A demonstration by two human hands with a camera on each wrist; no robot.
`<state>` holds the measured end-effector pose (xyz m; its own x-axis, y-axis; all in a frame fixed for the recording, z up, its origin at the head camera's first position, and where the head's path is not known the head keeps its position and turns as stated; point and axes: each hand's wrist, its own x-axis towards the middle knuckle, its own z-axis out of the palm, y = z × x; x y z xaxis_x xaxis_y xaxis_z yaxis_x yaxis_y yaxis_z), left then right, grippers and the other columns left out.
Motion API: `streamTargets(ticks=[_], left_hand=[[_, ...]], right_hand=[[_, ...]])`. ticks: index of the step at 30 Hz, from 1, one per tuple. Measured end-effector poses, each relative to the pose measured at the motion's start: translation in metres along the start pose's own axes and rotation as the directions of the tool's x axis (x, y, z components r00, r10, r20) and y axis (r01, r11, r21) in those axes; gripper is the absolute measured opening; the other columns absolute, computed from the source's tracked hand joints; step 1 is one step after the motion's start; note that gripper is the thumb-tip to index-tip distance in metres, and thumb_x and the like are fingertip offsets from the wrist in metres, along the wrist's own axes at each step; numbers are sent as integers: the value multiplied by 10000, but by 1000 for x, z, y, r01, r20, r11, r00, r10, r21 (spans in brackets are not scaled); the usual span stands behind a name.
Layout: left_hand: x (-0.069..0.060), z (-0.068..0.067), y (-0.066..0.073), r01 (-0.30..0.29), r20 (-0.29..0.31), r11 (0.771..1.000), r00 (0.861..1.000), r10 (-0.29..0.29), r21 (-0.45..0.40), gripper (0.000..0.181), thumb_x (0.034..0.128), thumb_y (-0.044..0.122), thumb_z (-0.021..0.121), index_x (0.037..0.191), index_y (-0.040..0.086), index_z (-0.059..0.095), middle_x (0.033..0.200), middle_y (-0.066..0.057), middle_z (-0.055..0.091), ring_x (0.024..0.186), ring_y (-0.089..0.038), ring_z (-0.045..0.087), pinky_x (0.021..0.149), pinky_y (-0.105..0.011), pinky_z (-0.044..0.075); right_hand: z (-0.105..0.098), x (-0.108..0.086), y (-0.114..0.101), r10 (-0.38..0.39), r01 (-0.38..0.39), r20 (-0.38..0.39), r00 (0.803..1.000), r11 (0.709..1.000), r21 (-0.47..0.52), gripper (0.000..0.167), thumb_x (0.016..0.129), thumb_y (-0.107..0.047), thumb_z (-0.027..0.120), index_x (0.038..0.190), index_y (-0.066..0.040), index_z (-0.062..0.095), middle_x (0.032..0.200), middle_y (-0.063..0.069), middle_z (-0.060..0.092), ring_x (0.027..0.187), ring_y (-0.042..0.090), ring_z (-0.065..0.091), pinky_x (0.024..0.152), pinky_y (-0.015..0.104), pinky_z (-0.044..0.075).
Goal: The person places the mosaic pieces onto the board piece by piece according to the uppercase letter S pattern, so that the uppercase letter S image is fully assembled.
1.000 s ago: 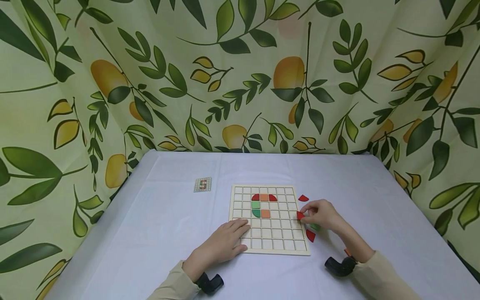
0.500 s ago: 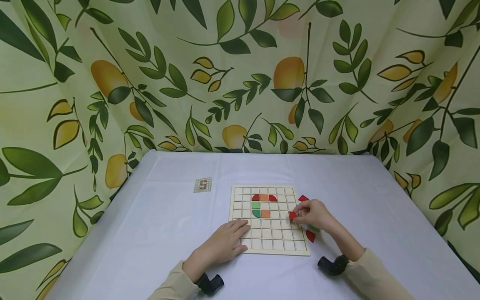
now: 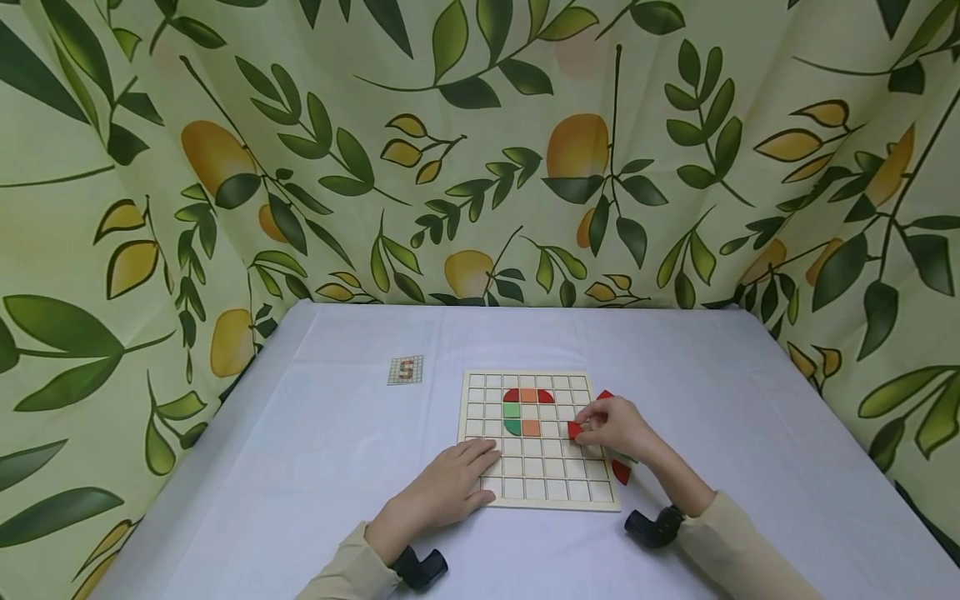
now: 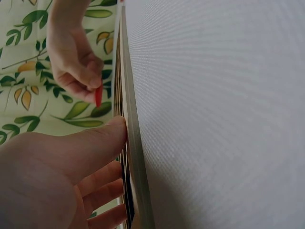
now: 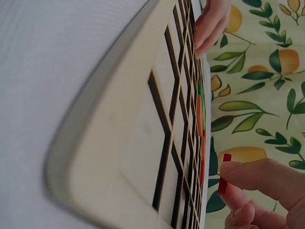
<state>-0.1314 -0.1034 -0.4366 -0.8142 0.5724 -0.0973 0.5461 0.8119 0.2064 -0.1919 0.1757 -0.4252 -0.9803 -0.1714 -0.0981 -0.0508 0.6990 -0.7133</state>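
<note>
A wooden grid board (image 3: pixel 551 492) lies on the white-covered table. My left hand (image 3: pixel 450 483) rests on its left edge with the fingers straight, and the thumb lies by the near left corner. Over the right part of the board, my right hand (image 3: pixel 618 427) pinches a small red tile (image 3: pixel 574 430) between thumb and fingertips. In the right wrist view that red tile (image 5: pixel 224 174) is seen edge-on, raised off the board. Red, orange and green tiles (image 3: pixel 528 395) sit in several squares of the upper middle of the grid.
Loose red tiles (image 3: pixel 621 472) lie by the board's right edge, partly behind my right hand. A small card (image 3: pixel 406 369) with a coloured grid pattern lies at the back left. A leaf-print curtain (image 3: pixel 480 167) hangs behind the table.
My right hand has moved left from the board's right edge, carrying the red tile in over the grid. The left hand has stayed in place.
</note>
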Motion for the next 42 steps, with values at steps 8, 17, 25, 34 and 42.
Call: streamTargets(ticks=[8,17,25,34,42], left_hand=[[0,-2,2,4,6,1000,1000,-4,-8,557,958,385,544,1453,158,428,1555,-10,380,1451,-211,355,1187,-409,344],[-1,-1,2,-3,-3,1000,1000,3,2,555,956,379,549,1449,150,434,1548,-17,392,1444,-214,367,1180,-404,353],[-1,-1,1,-5,-3,1000,1000,5,-4,558,958,383,545,1452,149,430,1551,-21,388,1447,-217,364,1182,-410,350],[0,1,-1,-12,-19,1000,1000,12,6,562,954,393,550,1451,156,433,1546,-14,396,1442,-215,373,1175,-417,360],[-1,1,-1,-16,-13,1000,1000,16,16,558,959,395,540,1452,156,430,1547,-16,394,1445,-215,369,1178,-409,356]], right_hand=[[4,3,-4,-17,17,3,1000,1000,0,171,725,-59,801,867,-3,724,632,-13,447,638,131,417,528,194,314],[8,5,-8,-32,32,16,999,999,32,154,725,-38,786,856,8,722,600,-24,444,610,123,412,511,191,315],[14,9,-12,2,-3,21,1000,1000,22,162,725,-48,796,870,-12,733,600,-23,450,611,122,411,520,195,314],[17,14,-11,-16,15,12,1000,1000,14,158,723,-40,797,865,-10,735,579,-23,461,593,124,414,521,204,317],[22,17,-10,-25,24,21,999,999,31,149,722,-28,794,857,-9,734,587,-22,466,599,122,419,526,203,325]])
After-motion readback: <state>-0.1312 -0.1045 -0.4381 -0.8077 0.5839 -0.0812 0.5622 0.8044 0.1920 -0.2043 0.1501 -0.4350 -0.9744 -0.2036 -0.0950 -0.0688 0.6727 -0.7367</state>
